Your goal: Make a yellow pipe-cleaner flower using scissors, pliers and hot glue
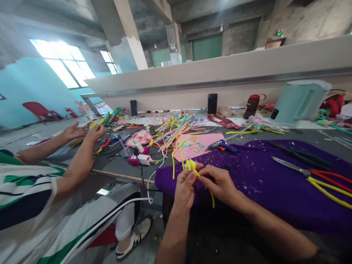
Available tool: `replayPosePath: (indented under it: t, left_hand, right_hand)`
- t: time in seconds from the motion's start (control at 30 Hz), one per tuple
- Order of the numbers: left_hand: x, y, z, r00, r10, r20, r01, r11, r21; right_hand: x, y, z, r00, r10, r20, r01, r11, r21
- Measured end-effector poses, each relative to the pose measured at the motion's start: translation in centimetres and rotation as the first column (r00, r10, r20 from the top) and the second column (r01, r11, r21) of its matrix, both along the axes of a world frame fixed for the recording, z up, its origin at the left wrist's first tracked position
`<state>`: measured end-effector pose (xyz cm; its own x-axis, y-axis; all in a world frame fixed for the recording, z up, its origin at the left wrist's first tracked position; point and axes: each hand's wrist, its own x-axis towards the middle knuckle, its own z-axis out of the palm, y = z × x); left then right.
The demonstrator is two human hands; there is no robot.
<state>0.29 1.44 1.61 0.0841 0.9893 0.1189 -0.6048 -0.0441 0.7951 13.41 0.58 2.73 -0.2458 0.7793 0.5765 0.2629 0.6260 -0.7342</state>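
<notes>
My left hand (184, 189) is closed around a knotted, looped piece of yellow pipe cleaner (190, 164), held up over the near edge of the purple cloth (255, 176). Fingers of my right hand (220, 181) pinch the same yellow work from the right, close against my left fingertips. Loose yellow ends stick up beyond the left hand, and another hangs below the right one. The exact contact under my fingertips is hidden. Just past my hands lie a pink sheet (189, 152) with small cut bits and a blue-handled glue gun or plier-like tool (222, 145).
Scissors with red and yellow handles (313, 174) and dark pliers (305, 156) lie at right. A power strip (140, 159) and white cable are left. Behind are piled pipe cleaners (178, 126), a phone (212, 103), a bottle (252, 106) and a jug (299, 101). A co-worker (27, 190) sits left.
</notes>
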Motion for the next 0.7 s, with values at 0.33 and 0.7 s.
replayPosePath:
  t: [0.33,0.7]
  left_hand:
    - [0.3,-0.3,0.1,1.0,0.028,0.003,-0.028,0.998,-0.055]
    - [0.9,-0.4,-0.1,0.992,0.107,0.059,-0.1,0.988,-0.117]
  right_hand:
    - [1.4,-0.1,-0.2,0.973,-0.144,0.183,0.096,0.964,0.249]
    - [0.7,-0.5,-0.4,0.966,-0.187,0.176,0.157,0.972,0.176]
